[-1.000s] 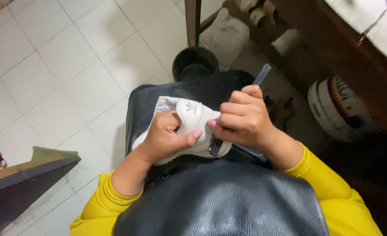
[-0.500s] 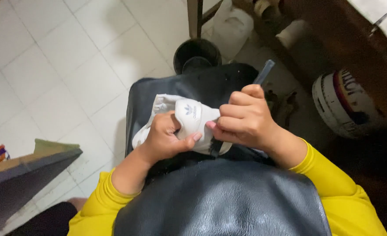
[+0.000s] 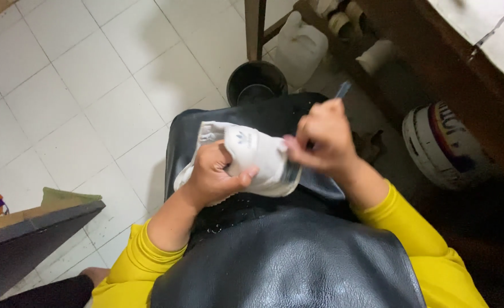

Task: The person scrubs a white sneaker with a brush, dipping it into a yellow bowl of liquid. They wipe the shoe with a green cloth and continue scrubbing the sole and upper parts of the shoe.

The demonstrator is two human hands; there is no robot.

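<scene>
A white sneaker [image 3: 254, 154] lies on its side on the black leather apron [image 3: 274, 262] over my lap. My left hand [image 3: 215, 174] grips the shoe from the left, thumb across its heel. My right hand [image 3: 323, 137] is closed around a thin dark tool [image 3: 342, 89] whose handle sticks up past my knuckles; the working end is hidden at the shoe's right edge. Both of my sleeves are yellow.
A black bucket [image 3: 256, 82] stands on the white tiled floor just beyond my knees. Behind it is a white plastic jug [image 3: 300, 48]. A white paint pail [image 3: 443, 145] sits at right under a dark wooden bench [image 3: 434, 68]. A grey box corner [image 3: 29, 228] is at lower left.
My right hand has lifted and shifted right along the shoe with the tool, blurred by motion. The shoe has turned slightly in my left hand.
</scene>
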